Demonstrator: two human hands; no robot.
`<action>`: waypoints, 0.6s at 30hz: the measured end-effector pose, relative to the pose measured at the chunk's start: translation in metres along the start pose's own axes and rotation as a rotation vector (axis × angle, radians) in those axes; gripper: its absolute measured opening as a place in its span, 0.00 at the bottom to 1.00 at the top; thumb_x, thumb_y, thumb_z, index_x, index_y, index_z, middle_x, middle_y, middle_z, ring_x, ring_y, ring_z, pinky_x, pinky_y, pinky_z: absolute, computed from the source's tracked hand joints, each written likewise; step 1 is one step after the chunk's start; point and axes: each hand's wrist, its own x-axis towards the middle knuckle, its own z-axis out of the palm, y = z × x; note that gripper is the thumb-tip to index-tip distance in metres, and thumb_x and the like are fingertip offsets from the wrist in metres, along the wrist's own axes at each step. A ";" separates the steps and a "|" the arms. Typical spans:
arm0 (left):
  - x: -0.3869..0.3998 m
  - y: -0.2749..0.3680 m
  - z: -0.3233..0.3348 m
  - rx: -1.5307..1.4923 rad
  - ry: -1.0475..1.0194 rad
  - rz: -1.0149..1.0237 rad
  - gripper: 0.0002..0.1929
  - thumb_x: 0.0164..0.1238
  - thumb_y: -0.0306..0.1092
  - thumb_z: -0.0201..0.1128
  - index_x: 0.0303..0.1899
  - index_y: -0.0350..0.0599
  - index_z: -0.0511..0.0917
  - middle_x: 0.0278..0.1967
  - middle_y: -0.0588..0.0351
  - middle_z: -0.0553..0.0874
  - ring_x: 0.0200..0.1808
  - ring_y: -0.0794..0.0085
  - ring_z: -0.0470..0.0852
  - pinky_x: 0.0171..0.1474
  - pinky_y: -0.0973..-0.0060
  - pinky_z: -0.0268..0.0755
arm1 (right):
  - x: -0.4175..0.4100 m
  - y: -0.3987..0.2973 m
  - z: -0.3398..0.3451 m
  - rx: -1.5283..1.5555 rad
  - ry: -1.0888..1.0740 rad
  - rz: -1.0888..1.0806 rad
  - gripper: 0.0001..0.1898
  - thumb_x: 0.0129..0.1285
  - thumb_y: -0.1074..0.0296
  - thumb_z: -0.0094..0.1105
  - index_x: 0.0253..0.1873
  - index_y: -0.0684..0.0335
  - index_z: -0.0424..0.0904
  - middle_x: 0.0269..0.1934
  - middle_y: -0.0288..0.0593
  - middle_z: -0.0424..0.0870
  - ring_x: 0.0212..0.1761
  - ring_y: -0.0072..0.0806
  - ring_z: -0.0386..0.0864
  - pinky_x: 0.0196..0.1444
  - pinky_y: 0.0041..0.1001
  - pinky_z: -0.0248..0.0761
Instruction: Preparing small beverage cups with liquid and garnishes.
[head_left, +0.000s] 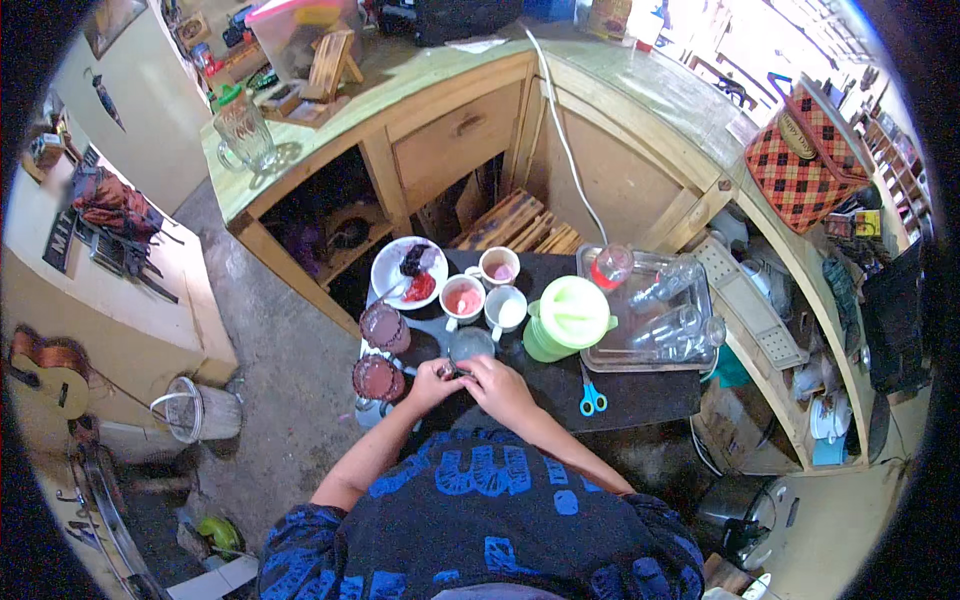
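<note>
My left hand (435, 385) and my right hand (495, 386) meet at the near edge of the dark table (637, 401), fingers around a small dark item too small to name. Just beyond them is a round clear container (472, 343). Past it stand white cups, one with pink contents (461, 297), one with white contents (505, 308) and one behind (499, 267). A white bowl (409, 273) holds red and dark contents and a spoon. Two dark-filled glasses (384, 328) (378, 377) stand left of my hands. A green lidded pitcher (566, 319) is to the right.
Blue-handled scissors (592, 400) lie near the table's front edge. A metal tray (645, 364) on the right holds several glass bottles and a red-filled one (611, 266). A wooden counter (450, 71) curves behind, bearing a glass mug (246, 131). A white bucket (202, 411) stands on the floor at left.
</note>
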 end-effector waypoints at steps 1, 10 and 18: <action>-0.001 0.004 0.001 0.018 0.006 -0.017 0.20 0.50 0.38 0.75 0.18 0.44 0.67 0.18 0.70 0.67 0.23 0.86 0.62 0.25 0.80 0.57 | 0.001 -0.001 0.000 -0.001 0.014 -0.009 0.12 0.61 0.61 0.57 0.48 0.57 0.77 0.42 0.47 0.77 0.41 0.47 0.79 0.42 0.41 0.74; -0.001 0.024 0.010 0.016 0.028 0.023 0.23 0.47 0.41 0.78 0.16 0.45 0.66 0.16 0.70 0.66 0.21 0.85 0.60 0.23 0.80 0.54 | 0.024 0.016 -0.008 0.565 0.201 0.342 0.10 0.63 0.69 0.60 0.47 0.66 0.78 0.30 0.33 0.79 0.31 0.15 0.75 0.32 0.20 0.69; -0.003 0.017 0.005 0.103 0.033 -0.008 0.25 0.47 0.41 0.78 0.15 0.44 0.64 0.15 0.70 0.66 0.20 0.84 0.60 0.22 0.80 0.54 | 0.029 0.010 -0.003 0.146 0.093 0.067 0.15 0.59 0.77 0.55 0.53 0.64 0.77 0.37 0.47 0.76 0.42 0.41 0.76 0.46 0.33 0.69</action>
